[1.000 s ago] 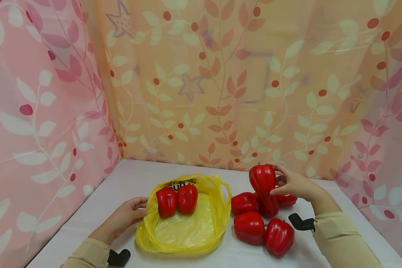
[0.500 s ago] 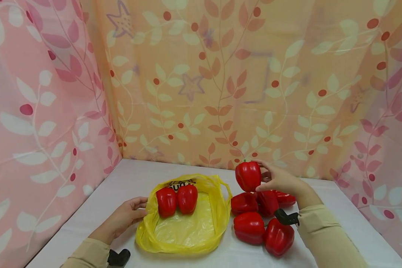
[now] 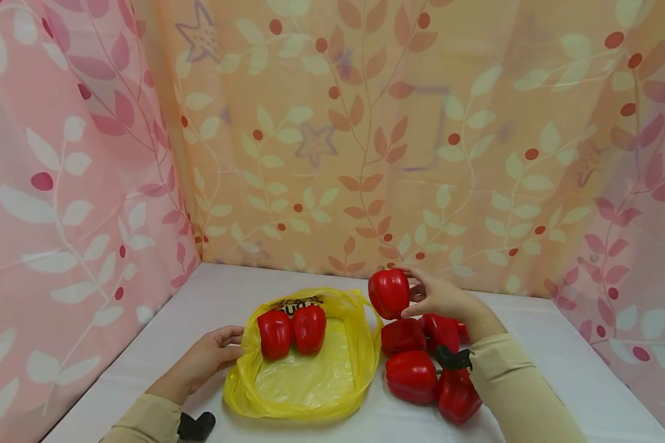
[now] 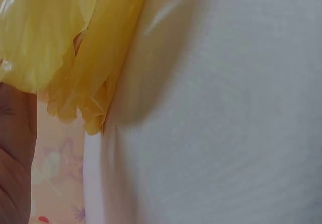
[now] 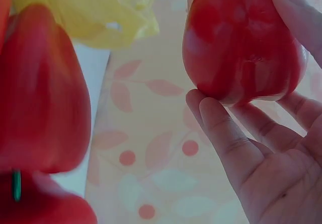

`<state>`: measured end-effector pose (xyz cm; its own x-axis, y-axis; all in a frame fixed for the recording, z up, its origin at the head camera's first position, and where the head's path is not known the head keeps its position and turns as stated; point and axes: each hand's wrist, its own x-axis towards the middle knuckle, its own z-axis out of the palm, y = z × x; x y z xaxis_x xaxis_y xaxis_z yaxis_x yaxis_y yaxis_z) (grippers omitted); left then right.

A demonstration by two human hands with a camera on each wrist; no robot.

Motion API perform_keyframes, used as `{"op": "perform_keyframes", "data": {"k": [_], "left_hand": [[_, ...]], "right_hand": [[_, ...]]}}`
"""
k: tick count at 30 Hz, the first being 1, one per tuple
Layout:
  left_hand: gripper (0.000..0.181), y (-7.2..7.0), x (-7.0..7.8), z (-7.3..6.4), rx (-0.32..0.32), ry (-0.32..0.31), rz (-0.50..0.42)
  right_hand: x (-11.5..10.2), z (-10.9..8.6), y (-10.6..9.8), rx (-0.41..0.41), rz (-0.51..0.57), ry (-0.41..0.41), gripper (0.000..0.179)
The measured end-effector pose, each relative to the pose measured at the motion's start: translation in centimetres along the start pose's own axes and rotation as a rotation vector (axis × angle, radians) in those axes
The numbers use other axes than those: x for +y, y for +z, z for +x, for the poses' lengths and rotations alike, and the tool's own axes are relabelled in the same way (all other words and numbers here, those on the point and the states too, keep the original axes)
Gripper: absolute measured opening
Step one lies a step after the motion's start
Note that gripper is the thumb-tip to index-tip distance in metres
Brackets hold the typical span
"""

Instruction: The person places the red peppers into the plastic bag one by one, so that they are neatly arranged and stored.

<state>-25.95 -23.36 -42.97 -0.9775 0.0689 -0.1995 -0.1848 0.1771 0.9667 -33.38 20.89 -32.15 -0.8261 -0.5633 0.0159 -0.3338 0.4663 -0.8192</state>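
Note:
A yellow plastic bag [image 3: 305, 394] stands with its mouth spread, and two red bell peppers [image 3: 276, 334] lie inside against its far wall. My left hand [image 3: 210, 357] holds the bag's left side; yellow film hides its fingertips in the left wrist view. Above the table, just beyond the bag's right edge, my right hand [image 3: 440, 301] grips another red bell pepper [image 3: 388, 293] between thumb and fingers. The right wrist view shows this pepper's rounded underside [image 5: 241, 53] resting on the fingertips.
Several red bell peppers [image 3: 412, 376] lie in a cluster right of the bag, under my right forearm. A white table [image 3: 532, 387] bears everything. Floral curtains [image 3: 332, 154] enclose the back and sides. A black wrist mount [image 3: 196, 426] sits at the left cuff.
My right hand has carried its bell pepper leftward from above the cluster toward the bag. The left hand and the bag have stayed in place.

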Motion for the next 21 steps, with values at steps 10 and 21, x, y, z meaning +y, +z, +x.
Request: {"op": "perform_keyframes", "data": {"k": [10, 21], "left_hand": [[0.049, 0.0, -0.1, 0.0, 0.003, 0.009, -0.010], [0.051, -0.2, -0.2, -0.1, -0.013, 0.018, -0.010]], "right_hand": [[-0.7, 1.7, 2.4, -0.026, -0.019, 0.039, 0.089], [-0.9, 3.0, 4.5, -0.061, -0.024, 0.050, 0.084]]}}
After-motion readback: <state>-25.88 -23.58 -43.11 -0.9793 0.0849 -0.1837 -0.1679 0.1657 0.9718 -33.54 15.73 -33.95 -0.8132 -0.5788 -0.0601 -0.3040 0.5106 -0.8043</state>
